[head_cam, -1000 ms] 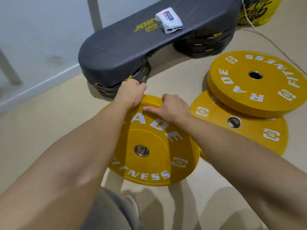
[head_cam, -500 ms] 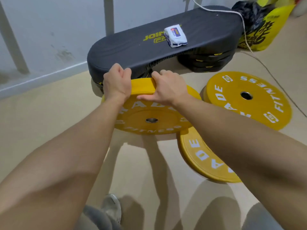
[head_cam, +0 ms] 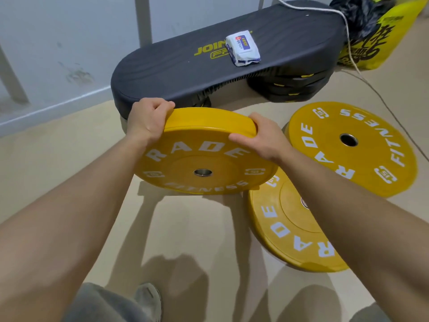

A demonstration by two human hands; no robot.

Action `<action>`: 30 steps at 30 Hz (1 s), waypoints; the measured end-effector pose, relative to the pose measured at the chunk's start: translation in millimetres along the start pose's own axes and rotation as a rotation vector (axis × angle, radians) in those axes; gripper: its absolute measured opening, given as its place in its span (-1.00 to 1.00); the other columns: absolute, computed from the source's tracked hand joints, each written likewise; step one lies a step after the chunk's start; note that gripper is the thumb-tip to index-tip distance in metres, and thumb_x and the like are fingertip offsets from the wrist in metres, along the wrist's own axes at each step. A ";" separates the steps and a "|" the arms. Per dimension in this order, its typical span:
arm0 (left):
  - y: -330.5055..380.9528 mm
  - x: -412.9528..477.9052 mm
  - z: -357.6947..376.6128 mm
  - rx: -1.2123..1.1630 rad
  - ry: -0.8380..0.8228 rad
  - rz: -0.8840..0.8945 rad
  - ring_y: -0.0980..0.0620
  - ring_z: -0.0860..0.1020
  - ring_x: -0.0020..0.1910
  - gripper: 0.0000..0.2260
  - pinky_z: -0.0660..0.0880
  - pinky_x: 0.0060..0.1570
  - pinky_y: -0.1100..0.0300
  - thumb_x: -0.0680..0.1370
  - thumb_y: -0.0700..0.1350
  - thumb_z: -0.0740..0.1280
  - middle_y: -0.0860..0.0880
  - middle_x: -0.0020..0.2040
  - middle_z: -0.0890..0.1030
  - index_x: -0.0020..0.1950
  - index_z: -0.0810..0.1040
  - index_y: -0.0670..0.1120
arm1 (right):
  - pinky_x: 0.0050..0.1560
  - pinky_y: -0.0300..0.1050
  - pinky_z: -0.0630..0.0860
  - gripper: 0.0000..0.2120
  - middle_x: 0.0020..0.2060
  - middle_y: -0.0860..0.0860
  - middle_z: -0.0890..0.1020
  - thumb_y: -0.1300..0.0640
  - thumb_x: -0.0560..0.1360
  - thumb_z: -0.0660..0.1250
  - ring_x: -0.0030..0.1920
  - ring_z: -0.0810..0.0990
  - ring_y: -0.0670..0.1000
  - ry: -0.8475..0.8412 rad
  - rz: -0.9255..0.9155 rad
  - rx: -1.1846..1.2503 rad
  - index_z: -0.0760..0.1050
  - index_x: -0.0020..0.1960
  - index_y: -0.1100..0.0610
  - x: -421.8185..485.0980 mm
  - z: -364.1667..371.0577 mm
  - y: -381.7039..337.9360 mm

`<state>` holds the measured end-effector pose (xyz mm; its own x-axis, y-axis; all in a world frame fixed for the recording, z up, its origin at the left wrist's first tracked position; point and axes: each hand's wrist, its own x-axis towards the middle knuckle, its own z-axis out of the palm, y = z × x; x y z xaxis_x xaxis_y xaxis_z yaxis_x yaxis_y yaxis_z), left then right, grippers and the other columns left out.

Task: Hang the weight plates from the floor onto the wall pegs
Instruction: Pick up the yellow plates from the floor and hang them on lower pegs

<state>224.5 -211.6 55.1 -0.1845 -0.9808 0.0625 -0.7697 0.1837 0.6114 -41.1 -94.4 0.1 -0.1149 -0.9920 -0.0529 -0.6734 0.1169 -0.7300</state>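
Floor (head_cam: 185, 228) holds near plate (head_cam: 285, 231), far plate (head_cam: 364, 166), bench (head_cam: 174, 66).

On the raised plate (head_cam: 204, 159) I hold, white "RADE" arcs at 12 o'clock and "FITNESS" at 6. Boxed badges that look like "15" sit at 3 and 9. The far plate (head_cam: 362, 126), at my 2 o'clock, carries the same words and badges. The near plate (head_cam: 290, 231), at 4 o'clock, shows "RADE" and one badge. The step platform (head_cam: 176, 68) at 12 reads "JOIN" in yellow. The rest is hidden by a packet (head_cam: 242, 47) whose print is too small to read.
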 end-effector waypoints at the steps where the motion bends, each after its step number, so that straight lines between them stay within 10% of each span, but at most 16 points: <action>1: -0.3 2.7 0.1 0.020 0.028 -0.029 -0.04 0.51 -0.18 -0.58 0.43 -0.09 0.01 0.64 0.15 0.16 -0.02 -0.25 0.58 -0.29 0.57 -0.04 | -0.15 -0.11 0.45 -0.41 -0.01 -0.04 0.56 -0.46 0.36 0.31 -0.05 0.54 -0.02 -0.001 0.046 0.060 0.41 0.15 -0.03 -4.6 1.7 14.8; 7: -9.8 18.8 -6.5 0.079 0.063 -0.033 -0.01 0.52 -0.09 -0.57 0.40 -0.09 0.15 0.70 0.06 0.07 0.00 -0.12 0.61 -0.10 0.66 -0.09 | -0.11 -0.24 0.38 -0.59 -0.08 -0.03 0.58 -0.23 0.57 0.04 -0.04 0.54 0.01 0.299 0.204 0.160 0.52 0.05 0.02 -21.5 31.1 75.4; 12: -40.7 27.9 -23.3 0.001 -0.203 -0.034 -0.01 0.49 -0.10 -0.64 0.44 0.06 -0.10 0.64 0.19 0.11 -0.01 -0.14 0.56 -0.15 0.51 0.00 | 0.17 0.09 0.49 -0.56 -0.12 -0.02 0.64 -0.21 0.59 -0.03 0.00 0.58 0.02 0.230 0.437 0.308 0.54 -0.11 -0.03 -15.4 61.1 88.1; 19: -78.8 30.9 -30.8 -0.147 -0.139 -0.033 0.05 0.43 -0.24 -0.63 0.36 -0.10 0.04 0.55 0.29 0.11 0.06 -0.29 0.47 -0.31 0.41 0.08 | -0.16 -0.13 0.45 -0.67 -0.23 0.00 0.56 0.04 0.69 -0.06 -0.16 0.52 -0.03 0.374 0.601 0.775 0.42 -0.11 0.00 0.7 94.8 57.6; 30: -156.2 -13.5 -49.5 -0.207 0.187 -0.027 0.06 0.22 -0.40 -0.69 0.13 -0.37 0.12 0.53 -0.05 0.05 0.00 -0.44 0.28 -0.43 0.26 -0.01 | 0.02 0.30 0.53 -0.53 -0.12 0.20 0.62 -0.13 0.41 -0.05 -0.02 0.58 0.28 0.523 0.467 0.319 0.54 -0.19 0.12 -8.3 133.1 22.0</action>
<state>377.5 -230.2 -2.2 -0.0352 -0.9837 0.1766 -0.6277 0.1592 0.7620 42.2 -90.0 -106.2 -0.7193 -0.6819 -0.1332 -0.2356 0.4197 -0.8765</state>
